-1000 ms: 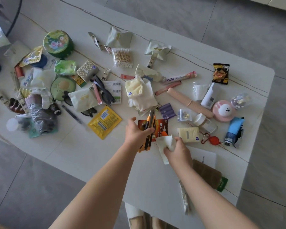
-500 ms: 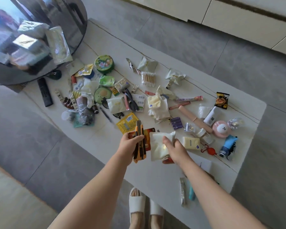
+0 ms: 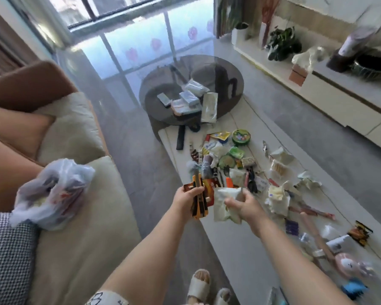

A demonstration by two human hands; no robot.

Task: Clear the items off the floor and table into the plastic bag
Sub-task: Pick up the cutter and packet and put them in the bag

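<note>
My left hand (image 3: 188, 198) grips an orange utility knife (image 3: 199, 202) together with a red-orange packet (image 3: 210, 188), held above the floor beside the table's near edge. My right hand (image 3: 243, 206) grips a crumpled white wrapper (image 3: 223, 205) next to it. The translucent plastic bag (image 3: 52, 194), partly filled, sits on the cream sofa seat (image 3: 92, 234) to my left. The white table (image 3: 238, 249) still carries several small items: a green round tin (image 3: 241, 137), tissues, packets, a pink round case (image 3: 346, 264), a blue tube (image 3: 354, 287).
A round dark glass table (image 3: 163, 89) with packets stands beyond the white table. A black remote (image 3: 180, 137) lies at the far end. A grey cushion (image 3: 7, 256) sits on the sofa. A cabinet (image 3: 339, 102) runs along the right wall. My slippered feet (image 3: 199, 285) are below.
My view has swung left and up, bringing the sofa and bag into sight. Both hands have lifted off the table with the knife, packet and white wrapper and moved left.
</note>
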